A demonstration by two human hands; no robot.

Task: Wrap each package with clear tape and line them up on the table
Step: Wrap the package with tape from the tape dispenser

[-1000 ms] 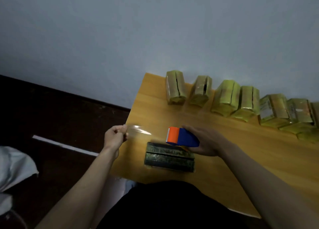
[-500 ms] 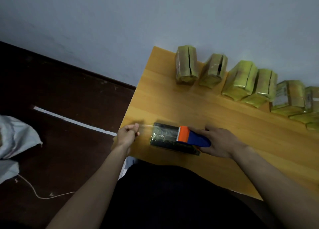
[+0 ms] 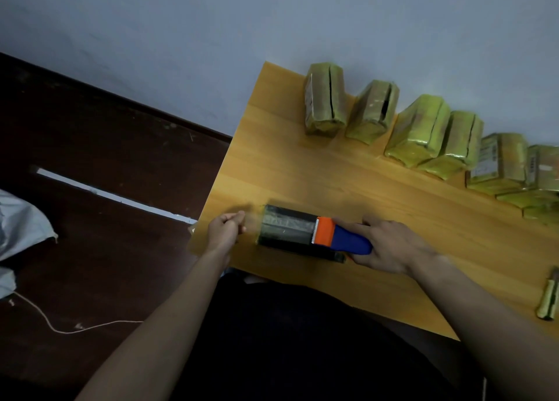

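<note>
- The dark package [image 3: 290,231] lies flat near the counter's [image 3: 378,207] left front edge, lower centre of frame, with a strip of clear tape [image 3: 255,223] stretched across its top.
- Step in hand, as I judge it: laying the first band of tape; next it needs pressing down and cutting at the serrated edge.
- The right hand [image 3: 390,246] grips the tape dispenser [image 3: 338,238], resting on the package's right end.
- The left hand [image 3: 225,229], fingers curled, pinches the tape's free end just left of the package.
- The wrapped yellow-green packages [image 3: 423,134] stand in a row along the wall, upper right.
</note>
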